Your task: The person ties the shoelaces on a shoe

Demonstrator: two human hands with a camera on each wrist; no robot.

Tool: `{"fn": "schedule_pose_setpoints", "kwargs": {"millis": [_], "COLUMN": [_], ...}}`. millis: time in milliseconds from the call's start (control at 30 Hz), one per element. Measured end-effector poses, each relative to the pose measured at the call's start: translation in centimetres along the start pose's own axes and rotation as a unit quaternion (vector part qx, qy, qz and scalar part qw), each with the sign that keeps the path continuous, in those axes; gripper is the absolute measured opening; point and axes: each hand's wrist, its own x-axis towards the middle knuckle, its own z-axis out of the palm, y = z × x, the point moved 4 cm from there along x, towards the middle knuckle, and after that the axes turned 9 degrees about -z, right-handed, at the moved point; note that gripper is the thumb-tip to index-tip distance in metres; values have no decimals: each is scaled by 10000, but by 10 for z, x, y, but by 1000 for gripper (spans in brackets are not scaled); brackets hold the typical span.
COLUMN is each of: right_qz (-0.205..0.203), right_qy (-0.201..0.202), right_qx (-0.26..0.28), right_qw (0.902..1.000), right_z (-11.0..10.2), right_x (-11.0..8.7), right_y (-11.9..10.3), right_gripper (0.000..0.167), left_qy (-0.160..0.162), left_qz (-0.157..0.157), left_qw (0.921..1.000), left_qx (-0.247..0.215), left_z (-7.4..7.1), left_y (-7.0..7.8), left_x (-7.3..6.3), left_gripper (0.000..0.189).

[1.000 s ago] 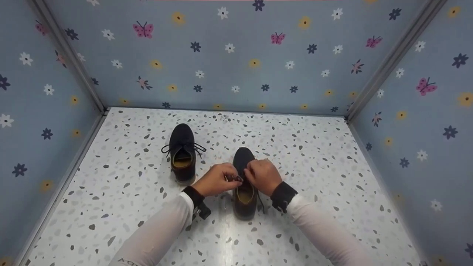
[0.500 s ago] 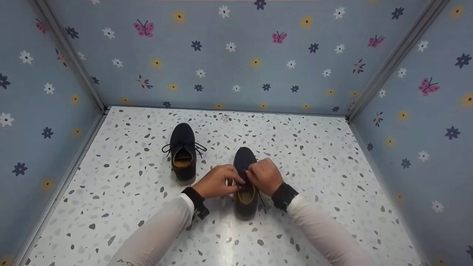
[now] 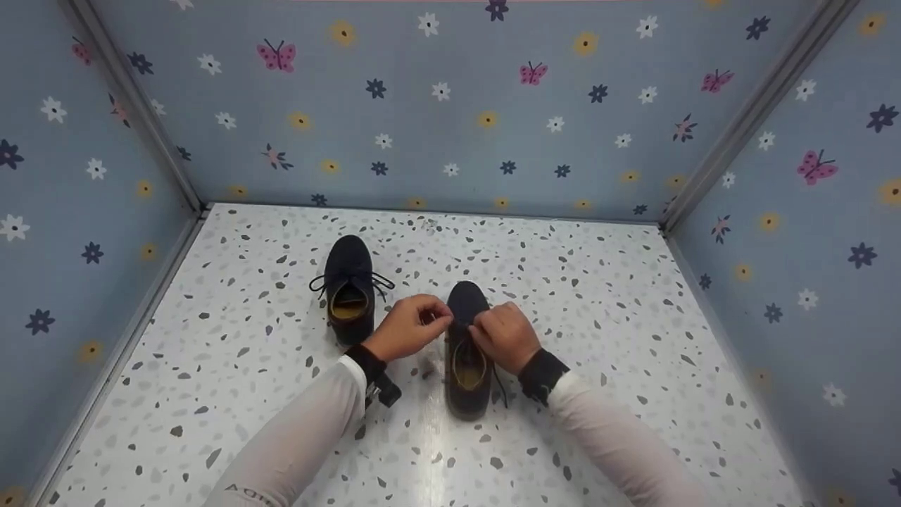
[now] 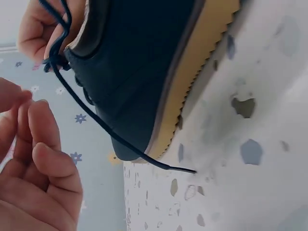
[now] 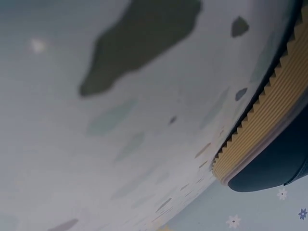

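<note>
A dark navy shoe (image 3: pixel 466 301) with a tan sole stands on the floor between the hands. My right hand (image 3: pixel 508 338) is at its laces and pinches the shoelace, though the fingertips are partly hidden. My left hand (image 3: pixel 410 327) is beside the shoe's left side, thumb and fingers bent toward each other with nothing visible between them. In the left wrist view, one shoelace end (image 4: pixel 115 134) hangs loose down the shoe's side from a lace crossing (image 4: pixel 55 62) near the other hand's fingers. The right wrist view shows only the shoe's sole edge (image 5: pixel 262 132) and toe.
A matching shoe (image 3: pixel 348 257) with its lace tied in a bow stands to the left, slightly farther forward. Blue flower-and-butterfly panels (image 3: pixel 450 141) wall in the speckled white floor (image 3: pixel 598 282) at the front and both sides.
My left hand has come away from the shoe's lacing, moving forward and slightly left to the shoe's side. My right hand has stayed nearly in place at the laces.
</note>
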Motion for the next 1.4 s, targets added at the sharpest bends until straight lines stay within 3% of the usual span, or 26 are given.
{"fn": "schedule_pose_setpoints", "kwargs": {"millis": [167,333,533,900,1067,1400], "right_qz": [-64,-45,-75,-231,-313,-172], "right_qy": [85,33,16,-18,24,-143], "right_qx": [44,130,141,30,126,221], "right_qw": [9999,9999,9999,9997,9994,9995], "right_z": [1,1,0,-1,-2,-4], "right_x": [-1,-2,-2,-1,0,-3], "right_y": [1,1,0,-1,-1,2], "right_gripper": [25,20,18,20,19,20], "left_qy": [-369,-890,-1488,-2103,-2226,-1879], "left_qz": [-595,-843,-849,-721,-577,-812], "left_qw": [9975,9924,9839,9664,9622,9745], "left_qx": [-50,133,503,1287,1458,922], "left_z": [2,4,8,11,12,6], "left_y": [2,7,9,16,17,8], "left_x": [12,23,31,36,34,28], "left_gripper": [9,14,17,21,23,18]}}
